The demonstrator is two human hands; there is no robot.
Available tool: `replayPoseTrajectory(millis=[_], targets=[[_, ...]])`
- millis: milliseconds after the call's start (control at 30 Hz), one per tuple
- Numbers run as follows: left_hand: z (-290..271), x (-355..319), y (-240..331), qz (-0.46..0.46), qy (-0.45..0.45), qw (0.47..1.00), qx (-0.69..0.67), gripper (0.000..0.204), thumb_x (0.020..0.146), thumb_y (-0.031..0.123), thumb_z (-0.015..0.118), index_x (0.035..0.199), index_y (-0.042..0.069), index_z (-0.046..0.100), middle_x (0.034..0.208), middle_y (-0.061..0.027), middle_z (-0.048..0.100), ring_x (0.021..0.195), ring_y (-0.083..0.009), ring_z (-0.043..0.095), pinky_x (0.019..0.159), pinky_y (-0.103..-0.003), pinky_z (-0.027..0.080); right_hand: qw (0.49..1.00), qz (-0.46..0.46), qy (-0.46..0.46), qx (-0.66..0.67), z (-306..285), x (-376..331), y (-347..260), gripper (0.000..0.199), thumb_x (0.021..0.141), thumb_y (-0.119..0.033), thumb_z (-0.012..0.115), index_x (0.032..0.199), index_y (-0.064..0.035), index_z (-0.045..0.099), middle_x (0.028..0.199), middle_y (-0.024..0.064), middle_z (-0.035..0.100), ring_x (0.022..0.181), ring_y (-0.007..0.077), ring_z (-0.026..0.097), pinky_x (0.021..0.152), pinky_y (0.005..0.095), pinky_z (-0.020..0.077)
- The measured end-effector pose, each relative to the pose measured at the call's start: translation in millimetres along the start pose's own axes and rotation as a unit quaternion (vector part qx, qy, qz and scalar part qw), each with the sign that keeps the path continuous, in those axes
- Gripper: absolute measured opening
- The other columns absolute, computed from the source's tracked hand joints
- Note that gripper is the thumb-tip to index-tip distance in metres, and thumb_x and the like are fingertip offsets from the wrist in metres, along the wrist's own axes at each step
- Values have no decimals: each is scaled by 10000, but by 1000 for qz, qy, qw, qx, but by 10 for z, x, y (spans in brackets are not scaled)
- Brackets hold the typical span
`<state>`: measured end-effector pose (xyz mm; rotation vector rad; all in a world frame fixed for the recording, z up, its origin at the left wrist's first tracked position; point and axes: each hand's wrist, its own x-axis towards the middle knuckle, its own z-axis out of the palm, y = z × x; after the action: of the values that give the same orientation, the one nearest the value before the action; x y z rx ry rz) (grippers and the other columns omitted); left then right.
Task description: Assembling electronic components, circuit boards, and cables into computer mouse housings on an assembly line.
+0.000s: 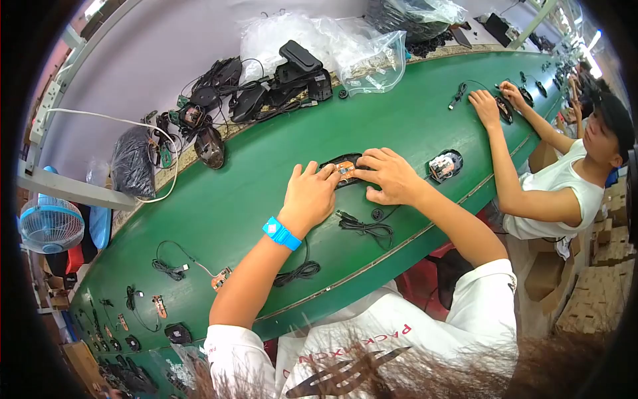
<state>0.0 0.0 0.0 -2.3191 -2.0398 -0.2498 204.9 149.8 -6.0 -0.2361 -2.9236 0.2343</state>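
Observation:
A black computer mouse base with an orange circuit board in it lies on the green work surface in front of me. My left hand has its fingertips at the left end of this mouse base, and a blue wristband is on that wrist. From the other side my right hand grips the right end, its fingers bent over the board. Fingertips hide parts of the base and board. Just right of my right hand sits an open mouse shell with white parts inside. A coiled black cable lies below my hands, by a small black wheel.
Behind my hands, black mouse parts and cables are piled beside clear plastic bags. Another circuit board lies by my left forearm. At the right, a co-worker handles a mouse. A blue fan stands at far left.

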Motion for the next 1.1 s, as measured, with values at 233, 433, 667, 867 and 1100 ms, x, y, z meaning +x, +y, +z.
replayPoseTrajectory(millis=[233, 433, 667, 867, 1100], targets=[[46, 55, -22, 11, 63, 998, -7, 333, 821, 107, 630, 1151, 123, 667, 1221, 3, 660, 1033, -275, 587, 872, -428, 467, 996, 6, 42, 84, 22, 76, -84, 423, 711, -218, 700, 1125, -142, 743, 1167, 58, 626, 1149, 282, 571, 1004, 444, 486], [29, 110, 6, 3, 46, 999, -25, 320, 813, 120, 640, 1131, 115, 676, 1217, -11, 663, 1037, -284, 588, 868, -426, 472, 998, 21, 37, 53, 0, 157, -112, 352, 740, -260, 703, 1065, -143, 768, 1046, 42, 605, 1051, 255, 568, 950, 410, 488], [94, 133, 23, -6, 51, 996, -73, 332, 806, 161, 674, 1131, 93, 681, 1230, -41, 658, 1053, -313, 589, 904, -455, 487, 997, 63, 23, 47, -110, 116, -170, 323, 747, -217, 703, 1047, -120, 773, 1099, 85, 618, 1091, 291, 579, 979, 425, 495], [222, 174, 14, 2, 109, 984, -142, 360, 809, 159, 665, 1159, 77, 668, 1322, -123, 617, 1095, -347, 588, 947, -479, 491, 953, 113, 227, 166, -156, -366, -137, 352, 742, -68, 690, 1083, -103, 769, 1288, 139, 620, 1239, 332, 565, 1058, 446, 471], [-208, -38, 37, -41, 136, 975, -171, 423, 814, 122, 659, 1236, 82, 646, 1406, -200, 560, 1217, -402, 559, 1029, -503, 480, 937, 198, 234, 168, -180, -830, -196, 303, 780, -82, 698, 1076, -64, 760, 1272, 163, 628, 1223, 351, 581, 1043, 444, 488]])
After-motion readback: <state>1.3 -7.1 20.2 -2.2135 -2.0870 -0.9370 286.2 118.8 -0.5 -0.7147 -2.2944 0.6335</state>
